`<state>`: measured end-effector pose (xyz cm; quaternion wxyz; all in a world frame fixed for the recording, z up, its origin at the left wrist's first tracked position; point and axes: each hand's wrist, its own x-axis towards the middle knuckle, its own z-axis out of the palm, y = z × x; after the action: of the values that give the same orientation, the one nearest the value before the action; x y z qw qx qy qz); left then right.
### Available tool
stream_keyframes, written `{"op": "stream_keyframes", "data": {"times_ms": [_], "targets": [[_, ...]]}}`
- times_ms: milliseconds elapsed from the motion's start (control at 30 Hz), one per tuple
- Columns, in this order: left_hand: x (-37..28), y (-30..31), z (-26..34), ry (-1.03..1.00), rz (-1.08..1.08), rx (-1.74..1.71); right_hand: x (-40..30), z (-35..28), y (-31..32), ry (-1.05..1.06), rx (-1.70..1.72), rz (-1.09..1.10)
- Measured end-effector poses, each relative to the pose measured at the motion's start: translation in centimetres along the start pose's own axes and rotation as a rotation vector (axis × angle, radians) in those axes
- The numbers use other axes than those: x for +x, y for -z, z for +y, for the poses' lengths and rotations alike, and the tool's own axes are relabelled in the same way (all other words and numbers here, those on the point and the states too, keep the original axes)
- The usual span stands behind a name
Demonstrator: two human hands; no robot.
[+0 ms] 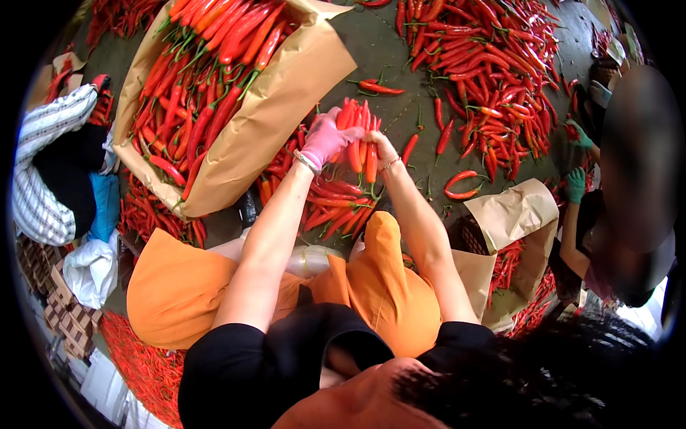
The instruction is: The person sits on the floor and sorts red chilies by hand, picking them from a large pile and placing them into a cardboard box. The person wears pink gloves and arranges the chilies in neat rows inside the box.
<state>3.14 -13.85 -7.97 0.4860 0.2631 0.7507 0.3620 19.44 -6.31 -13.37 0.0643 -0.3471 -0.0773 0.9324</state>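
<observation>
Both of my hands meet around a bunch of red chili peppers [356, 153] in front of me. My left hand [328, 137], in a pink glove, grips the bunch from the left side. My right hand [383, 149], bare, closes on the same bunch from the right. Beneath them, a small heap of loose chilies [337, 206] lies on the floor between my legs. To the left of my hands stands a large box lined with brown paper [257, 128], filled with chilies [187, 112], the upper ones laid side by side.
A big chili pile [493, 80] spreads over the dark floor [370, 43] at the upper right. Right of me stands a smaller paper-lined crate [514, 214]. A co-worker with green gloves [576, 185] is at far right; another person in a striped sleeve [43, 161] sits left.
</observation>
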Motion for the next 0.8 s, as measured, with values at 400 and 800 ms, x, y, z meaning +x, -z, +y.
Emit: {"op": "stream_keyframes", "data": {"times_ms": [400, 800], "targets": [[9.4, -3.9, 11.3, -0.168, -0.387, 0.675, 1.8, -4.1, 2.7, 0.467, 0.376, -0.001], [-8.3, -5.7, 5.7, -0.149, -0.076, -0.821, -10.9, -4.4, -4.0, 0.206, -0.664, 0.139]]}}
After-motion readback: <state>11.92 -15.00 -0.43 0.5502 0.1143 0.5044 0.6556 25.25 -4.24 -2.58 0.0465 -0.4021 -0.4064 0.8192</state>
